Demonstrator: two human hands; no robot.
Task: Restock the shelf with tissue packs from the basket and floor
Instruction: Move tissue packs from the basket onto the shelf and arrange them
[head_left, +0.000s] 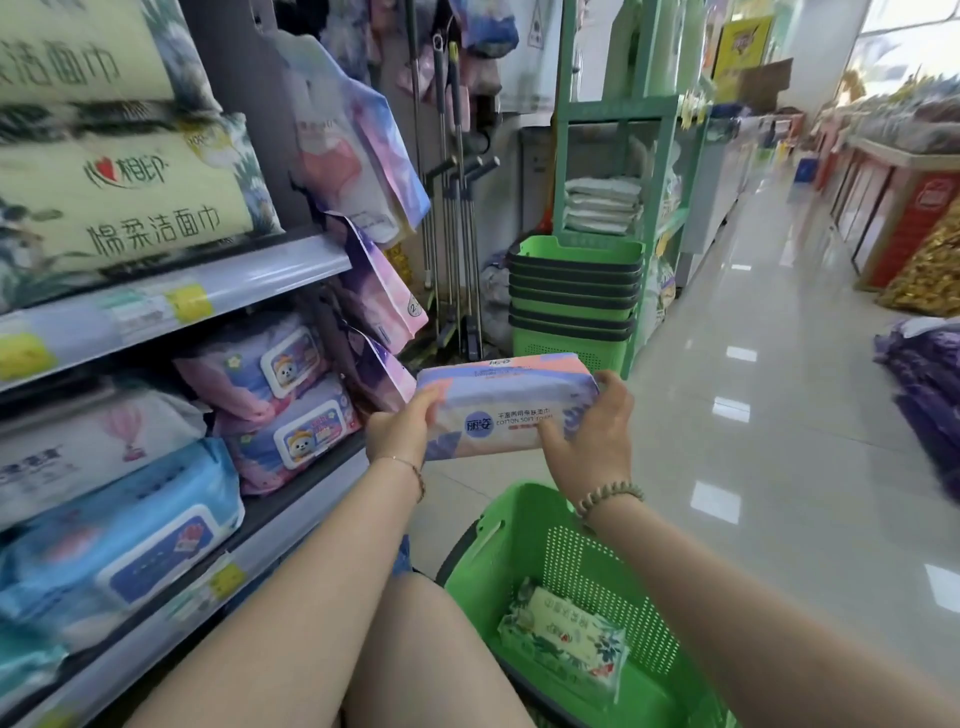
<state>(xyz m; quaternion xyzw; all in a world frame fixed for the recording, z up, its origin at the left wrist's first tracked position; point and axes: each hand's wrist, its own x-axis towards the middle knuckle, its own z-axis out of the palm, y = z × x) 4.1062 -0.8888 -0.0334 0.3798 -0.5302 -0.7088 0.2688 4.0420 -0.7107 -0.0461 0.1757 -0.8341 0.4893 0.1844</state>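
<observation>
On the left, the shelf (182, 306) carries cream packs (124, 208) on its upper tier, printed 心相印 and 棉柔洁面巾. Below them lie bear-lidded wipes (291, 431) and a blue pack (130, 545) whose writing is too blurred to read. The left grip (400, 431) pinches the near left end of a pastel tissue pack (506, 410), thumb on top and fingers curled beneath. The pack hangs level in the air, just beside the shelf's right end and above the floor. Its face reads "COTTON SOFT" next to a round blue badge with two characters I cannot make out for certain. The right grip (592, 436) wraps the other end, fingers curled over the far edge. The step looks to be carrying this pack to its row, so it would be best to find the matching design first. Then keep the pack flat in both hands and slide it in with the label facing out, without nudging the leaning wipes. Lower right, the green basket (524, 519) holds one floral cream pack (563, 644), its print unreadable. Purple packs (924, 395) lie on the floor at far right.
</observation>
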